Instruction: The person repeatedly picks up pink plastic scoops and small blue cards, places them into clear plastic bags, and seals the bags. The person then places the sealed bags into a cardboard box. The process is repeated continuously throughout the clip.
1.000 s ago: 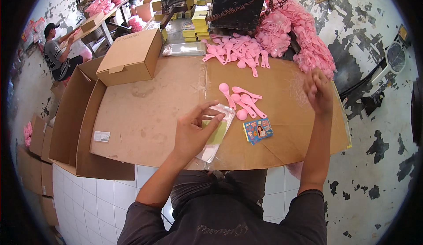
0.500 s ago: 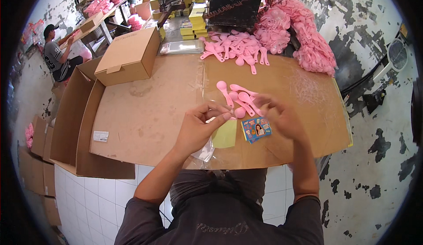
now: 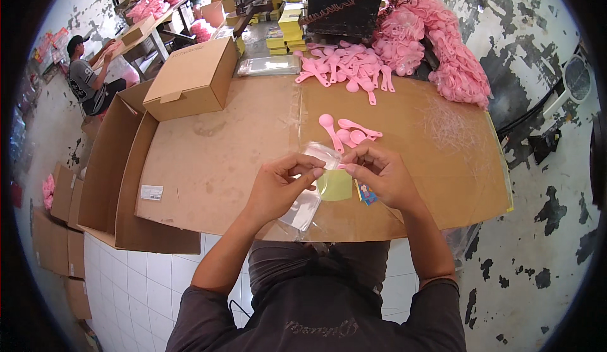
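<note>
Now your two hands meet at the centre of the frame, just above the near edge of the cardboard-covered table. Your left hand comes up from the lower middle with the wrist bent inward, its thumb and forefinger pinched on the mouth of a clear plastic bag, the other fingers curled loosely beneath. Your right hand reaches in from the lower right, fingers bunched and closed on the bag's opposite edge; a sliver of pink shows between its fingertips, too small to name for sure. The bag hangs slack between both hands and trails toward you, and a pale yellow card lies just under it, touching a small colourful printed card half hidden by your right hand.

A second ago your right hand was far out at the right edge of the table near the heap of pink packets, and only your left held the bag. Half a second ago it had come back over the loose pink spoons just above centre. It has now closed on the bag with the left.

A closed brown carton sits in the upper left, and a larger pile of pink spoons lies at upper centre.
</note>
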`<state>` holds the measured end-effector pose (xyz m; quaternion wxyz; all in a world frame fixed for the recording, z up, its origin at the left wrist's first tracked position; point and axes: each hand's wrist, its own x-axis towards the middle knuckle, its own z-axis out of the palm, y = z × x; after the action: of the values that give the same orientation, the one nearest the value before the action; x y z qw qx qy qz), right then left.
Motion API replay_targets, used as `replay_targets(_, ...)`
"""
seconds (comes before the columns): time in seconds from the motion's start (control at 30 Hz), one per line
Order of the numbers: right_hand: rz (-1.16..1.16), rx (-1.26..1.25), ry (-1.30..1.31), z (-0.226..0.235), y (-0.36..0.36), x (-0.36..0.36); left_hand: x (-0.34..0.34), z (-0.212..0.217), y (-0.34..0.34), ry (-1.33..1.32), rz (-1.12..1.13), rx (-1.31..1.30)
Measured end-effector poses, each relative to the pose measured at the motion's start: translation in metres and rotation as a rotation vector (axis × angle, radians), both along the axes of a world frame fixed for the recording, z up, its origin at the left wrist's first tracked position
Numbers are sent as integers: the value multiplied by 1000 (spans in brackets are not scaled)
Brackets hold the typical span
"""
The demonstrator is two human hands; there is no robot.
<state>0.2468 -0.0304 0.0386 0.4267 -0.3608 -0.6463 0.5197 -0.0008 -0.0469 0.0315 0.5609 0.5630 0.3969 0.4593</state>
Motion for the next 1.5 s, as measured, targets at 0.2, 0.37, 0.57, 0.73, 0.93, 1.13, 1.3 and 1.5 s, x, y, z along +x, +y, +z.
replay_targets(0.2, 22, -5, -10, 10, 1, 1, -7, -3, 1, 3, 25, 9)
replay_targets(0.37, 0, 115, -78, 10, 1, 0, -6, 0, 1, -53, 18, 5)
replay_targets(0.57, 36, 74, -27, 21, 0, -1, -12, 1, 0, 18, 31, 85)
replay_targets(0.73, 108, 75, 17, 16, 6, 7, -18, -7, 3, 12, -4, 179)
replay_targets(0.93, 119, 236, -92, 11, 13, 9, -22, -8, 7, 66, -81, 216)
replay_targets(1.13, 109, 248, -104, 10, 12, 6, -22, -10, 9, -15, -74, 158)
replay_targets(1.3, 123, 110, -76, 6, 11, 4, -18, -13, 10, 30, -17, 25)
replay_targets(1.5, 148, -38, 140, 1, 5, -5, -19, -10, 8, -20, -35, 72)
